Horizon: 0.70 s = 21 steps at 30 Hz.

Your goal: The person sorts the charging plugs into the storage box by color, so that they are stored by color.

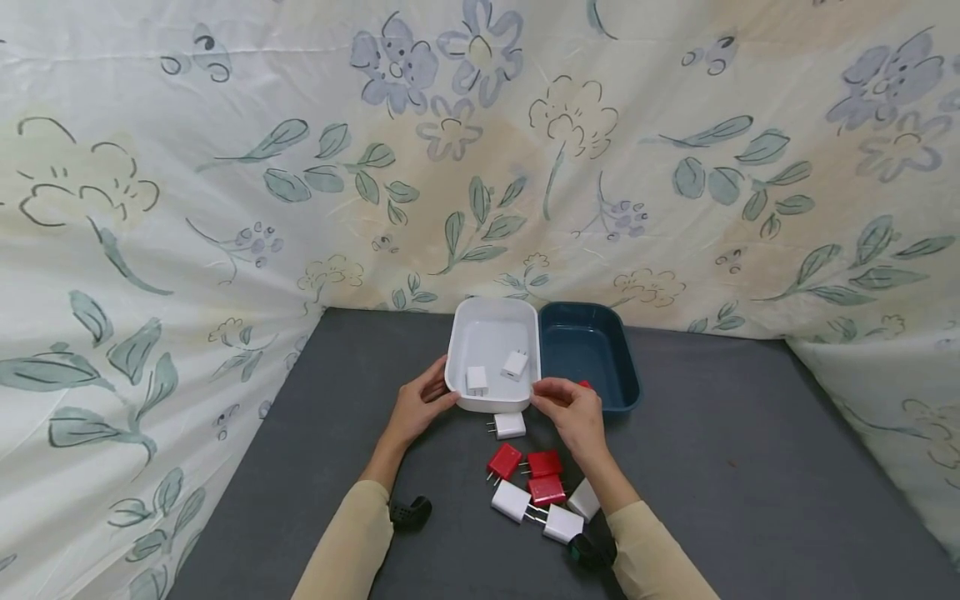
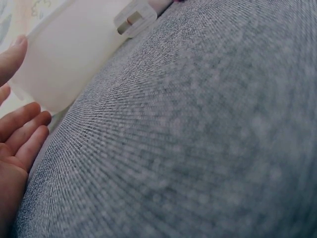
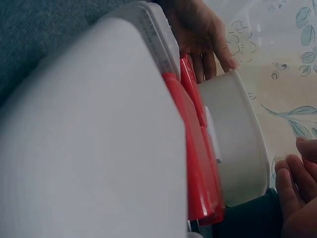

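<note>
A white rectangular container point(image 1: 495, 327) stands in the middle, holding two white plug chargers, one a charger point(image 1: 477, 381) near its front wall and the other a charger point(image 1: 514, 365) farther right. At its front left corner my left hand point(image 1: 416, 408) touches the wall, fingers extended in the left wrist view. My right hand point(image 1: 573, 417) has its fingertips at the front right corner; in the right wrist view the thumb stands apart from the fingers. Against the container's front lies another white charger point(image 1: 510, 426). Nearer me lie several red chargers point(image 1: 544, 463) and white chargers point(image 1: 562, 524).
A dark blue container point(image 1: 628, 367) stands right beside the white one, a bit of something red point(image 1: 585, 384) showing in it behind my right hand. Dark grey cloth covers the table point(image 1: 720, 467). A flowered curtain point(image 1: 480, 167) hangs behind and at both sides.
</note>
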{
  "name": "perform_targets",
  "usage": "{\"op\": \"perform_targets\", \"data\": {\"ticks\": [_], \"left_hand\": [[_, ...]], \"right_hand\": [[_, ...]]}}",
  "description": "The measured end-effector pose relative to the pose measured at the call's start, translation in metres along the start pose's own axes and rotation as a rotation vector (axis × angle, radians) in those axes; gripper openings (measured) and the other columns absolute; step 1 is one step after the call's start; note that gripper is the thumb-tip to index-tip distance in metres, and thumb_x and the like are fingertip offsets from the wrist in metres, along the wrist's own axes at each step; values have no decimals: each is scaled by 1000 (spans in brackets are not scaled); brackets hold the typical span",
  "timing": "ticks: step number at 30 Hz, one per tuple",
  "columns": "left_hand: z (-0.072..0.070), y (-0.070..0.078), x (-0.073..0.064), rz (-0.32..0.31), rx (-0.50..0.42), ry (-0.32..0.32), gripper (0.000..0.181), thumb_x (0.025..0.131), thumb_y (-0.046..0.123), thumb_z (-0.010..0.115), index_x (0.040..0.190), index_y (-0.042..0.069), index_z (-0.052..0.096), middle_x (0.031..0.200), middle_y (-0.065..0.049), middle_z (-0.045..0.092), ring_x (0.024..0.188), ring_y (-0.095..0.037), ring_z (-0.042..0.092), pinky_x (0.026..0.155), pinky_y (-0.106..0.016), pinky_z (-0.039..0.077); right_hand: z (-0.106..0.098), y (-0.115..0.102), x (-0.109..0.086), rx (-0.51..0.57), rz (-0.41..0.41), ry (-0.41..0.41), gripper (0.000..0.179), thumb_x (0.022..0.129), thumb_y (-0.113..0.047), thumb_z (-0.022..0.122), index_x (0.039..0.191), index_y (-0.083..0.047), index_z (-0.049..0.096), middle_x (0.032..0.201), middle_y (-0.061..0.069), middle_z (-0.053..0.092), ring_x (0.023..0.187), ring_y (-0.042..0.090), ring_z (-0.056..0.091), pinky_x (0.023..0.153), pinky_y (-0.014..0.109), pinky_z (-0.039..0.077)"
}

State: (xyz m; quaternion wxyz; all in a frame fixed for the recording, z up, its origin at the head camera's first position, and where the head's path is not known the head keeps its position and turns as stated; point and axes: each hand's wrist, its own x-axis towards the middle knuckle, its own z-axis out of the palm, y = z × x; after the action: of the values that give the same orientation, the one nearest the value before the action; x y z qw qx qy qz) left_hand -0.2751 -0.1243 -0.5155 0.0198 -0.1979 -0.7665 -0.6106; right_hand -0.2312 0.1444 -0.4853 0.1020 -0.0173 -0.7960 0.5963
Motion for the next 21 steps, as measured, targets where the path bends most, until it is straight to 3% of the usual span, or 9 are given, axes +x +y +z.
{"op": "perform_targets", "data": {"ticks": [4, 21], "left_hand": [[0, 0, 0, 2, 6, 1, 71, 82, 17, 70, 142, 5, 34, 134, -24, 48, 121, -38, 49, 98, -52, 41], [-1, -3, 0, -6, 11, 4, 72, 82, 19, 70, 142, 6, 34, 135, -20, 48, 121, -32, 50, 98, -49, 42]], "right_hand": [[0, 0, -1, 3, 6, -9, 30, 74, -12, 77, 102, -9, 70, 96, 4, 71, 87, 16, 67, 77, 23, 55], [-4, 4, -9, 19, 30, -27, 24, 75, -13, 77, 98, -17, 71, 94, 3, 71, 84, 13, 67, 75, 20, 55]]}}
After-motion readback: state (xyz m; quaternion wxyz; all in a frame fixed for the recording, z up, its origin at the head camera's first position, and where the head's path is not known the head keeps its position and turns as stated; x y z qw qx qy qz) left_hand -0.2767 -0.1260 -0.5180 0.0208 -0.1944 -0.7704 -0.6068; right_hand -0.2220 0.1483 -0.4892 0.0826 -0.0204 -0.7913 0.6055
